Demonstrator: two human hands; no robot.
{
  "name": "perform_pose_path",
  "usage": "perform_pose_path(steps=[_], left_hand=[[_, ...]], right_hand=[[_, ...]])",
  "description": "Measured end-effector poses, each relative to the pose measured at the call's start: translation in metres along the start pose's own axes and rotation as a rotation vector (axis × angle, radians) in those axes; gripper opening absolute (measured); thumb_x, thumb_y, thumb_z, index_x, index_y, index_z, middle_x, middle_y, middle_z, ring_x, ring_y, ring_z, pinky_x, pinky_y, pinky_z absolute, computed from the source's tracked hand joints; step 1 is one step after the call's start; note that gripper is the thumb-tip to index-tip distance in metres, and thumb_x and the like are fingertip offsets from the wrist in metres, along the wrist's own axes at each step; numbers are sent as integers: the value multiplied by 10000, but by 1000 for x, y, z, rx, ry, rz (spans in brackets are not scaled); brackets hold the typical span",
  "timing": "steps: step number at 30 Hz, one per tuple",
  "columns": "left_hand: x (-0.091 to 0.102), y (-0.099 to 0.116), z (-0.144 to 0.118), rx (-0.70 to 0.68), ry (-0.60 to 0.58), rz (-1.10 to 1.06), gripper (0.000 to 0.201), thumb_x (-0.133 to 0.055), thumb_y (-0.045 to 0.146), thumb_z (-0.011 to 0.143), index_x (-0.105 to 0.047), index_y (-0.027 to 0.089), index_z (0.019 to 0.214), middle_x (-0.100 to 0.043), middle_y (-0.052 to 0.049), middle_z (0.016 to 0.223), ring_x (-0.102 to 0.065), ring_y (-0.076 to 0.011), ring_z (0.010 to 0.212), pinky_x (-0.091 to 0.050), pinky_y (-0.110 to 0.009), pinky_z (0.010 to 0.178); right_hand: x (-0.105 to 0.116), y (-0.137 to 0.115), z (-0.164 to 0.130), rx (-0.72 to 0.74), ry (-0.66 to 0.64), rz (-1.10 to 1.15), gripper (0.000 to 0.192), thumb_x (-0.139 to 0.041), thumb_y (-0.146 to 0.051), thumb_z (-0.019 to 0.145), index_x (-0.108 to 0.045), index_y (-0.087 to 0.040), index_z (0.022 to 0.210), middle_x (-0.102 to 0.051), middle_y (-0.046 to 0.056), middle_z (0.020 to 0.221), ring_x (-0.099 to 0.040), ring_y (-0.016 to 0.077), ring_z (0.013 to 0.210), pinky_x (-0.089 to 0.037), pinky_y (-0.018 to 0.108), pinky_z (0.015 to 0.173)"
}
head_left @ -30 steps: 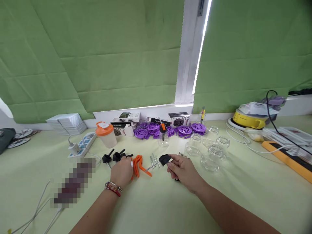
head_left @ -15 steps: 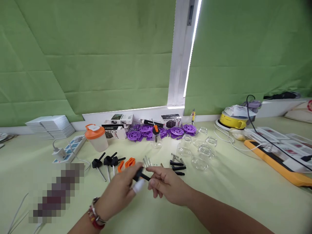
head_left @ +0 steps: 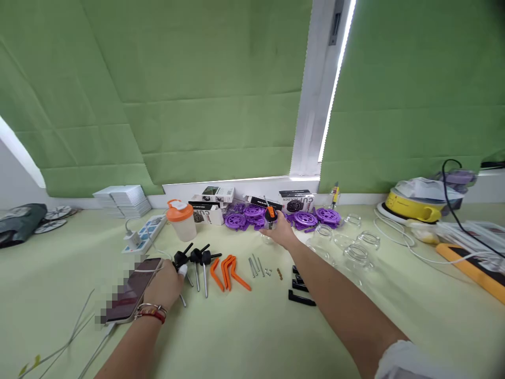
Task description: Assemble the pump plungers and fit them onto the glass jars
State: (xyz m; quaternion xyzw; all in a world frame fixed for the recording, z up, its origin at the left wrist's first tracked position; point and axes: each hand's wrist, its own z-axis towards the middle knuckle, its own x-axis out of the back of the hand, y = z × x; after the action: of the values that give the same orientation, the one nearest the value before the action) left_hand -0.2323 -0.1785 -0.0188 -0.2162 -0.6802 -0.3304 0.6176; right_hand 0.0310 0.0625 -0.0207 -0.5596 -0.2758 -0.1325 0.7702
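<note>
My left hand [head_left: 164, 284] is closed at the left, beside a row of black-headed metal rods [head_left: 196, 257]. The black piece it grips is mostly hidden by the fingers, with a metal rod [head_left: 183, 300] showing below. A white wrap covers one of its fingertips. Out at the back middle, my right hand [head_left: 282, 231] has its fingers around an orange-and-black tool [head_left: 270, 212], likely a screwdriver, with a thin shaft pointing up. A clear glass jar [head_left: 266, 239] stands under it. Orange bent strips [head_left: 228, 271], several screws [head_left: 256, 265] and black bar-shaped parts [head_left: 301, 298] lie between my arms.
Purple wheel-like parts [head_left: 305, 219] line the back with cartons [head_left: 296, 201]. Clear glass jars [head_left: 358, 256] stand to the right. An orange-lidded shaker [head_left: 181, 221], a power strip [head_left: 147, 234] and a phone [head_left: 134, 292] are left. A yellow pot [head_left: 412, 204] sits far right.
My hands have moved apart. The left carried the black piece to the rods at the left; the right let go of it and reached to the orange-and-black tool. The view has shifted left.
</note>
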Motion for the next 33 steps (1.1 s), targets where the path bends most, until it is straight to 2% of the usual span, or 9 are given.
perform_pose_path(steps=[5, 9, 13, 15, 18, 20, 22, 27, 33], left_hand=[[-4, 3, 7, 0, 7, 26, 299, -345, 327, 841, -467, 116, 1014, -660, -245, 951, -655, -373, 862, -444, -422, 652], [-3, 6, 7, -61, 3, 44, 376, -271, 395, 871, -452, 115, 1043, -668, -224, 866, -656, -378, 813, -433, -415, 607], [11, 11, -5, -114, -9, 73, 434, -246, 450, 875, -439, 124, 1087, -659, -182, 803, -652, -372, 769, -423, -396, 588], [23, 21, -21, -136, 22, 81, 479, -248, 482, 869, -429, 125, 1133, -650, -164, 801, -641, -370, 750, -424, -397, 577], [38, 46, -64, -424, 140, -141, 573, -314, 487, 855, -321, 132, 1305, -631, -141, 918, -620, -304, 766, -452, -388, 641], [40, 66, -101, -748, 26, -447, 691, -434, 478, 818, -221, 154, 1391, -602, -136, 1038, -609, -256, 838, -475, -365, 736], [36, 84, -133, -892, -181, -642, 767, -581, 441, 758, -242, 203, 1404, -557, -137, 1173, -577, -261, 993, -474, -343, 826], [23, 95, -161, -661, -524, -981, 501, -609, 408, 771, -460, 215, 1209, -638, -80, 968, -613, -215, 848, -498, -299, 746], [20, 69, -146, -754, -709, -1107, 406, -678, 323, 714, -521, 210, 1071, -651, -61, 858, -580, -170, 745, -477, -249, 631]], right_hand=[[-8, -5, -2, -81, 62, 10, 462, -706, -319, 634, -533, -155, 1030, -641, 90, 945, -601, 236, 869, -442, 314, 727], [26, -26, -18, 25, 140, 13, 457, -700, -381, 636, -525, -176, 1005, -624, 48, 908, -576, 206, 839, -422, 298, 718], [79, -55, -78, 178, 128, -18, 520, -680, -542, 630, -544, -194, 992, -610, 39, 888, -551, 198, 780, -411, 303, 675], [96, -66, -121, 199, 2, -89, 576, -682, -593, 609, -557, -209, 1020, -611, 41, 899, -546, 196, 773, -405, 299, 666], [93, -74, -183, 197, -219, -227, 609, -689, -634, 566, -586, -207, 988, -618, 54, 866, -547, 211, 748, -398, 311, 653], [77, -74, -213, 205, -285, -286, 585, -709, -619, 536, -592, -194, 921, -625, 65, 835, -555, 234, 758, -403, 333, 677], [59, -69, -233, 218, -325, -298, 512, -711, -567, 550, -589, -190, 874, -632, 77, 832, -564, 248, 766, -406, 342, 686], [47, -51, -243, 159, -518, 114, 555, -677, -637, 557, -572, -172, 841, -647, 77, 792, -572, 211, 696, -429, 321, 649], [66, -43, -233, -336, -531, 769, 514, -429, -628, 832, -526, -146, 681, -504, -15, 495, -395, 67, 413, -304, 208, 439]])
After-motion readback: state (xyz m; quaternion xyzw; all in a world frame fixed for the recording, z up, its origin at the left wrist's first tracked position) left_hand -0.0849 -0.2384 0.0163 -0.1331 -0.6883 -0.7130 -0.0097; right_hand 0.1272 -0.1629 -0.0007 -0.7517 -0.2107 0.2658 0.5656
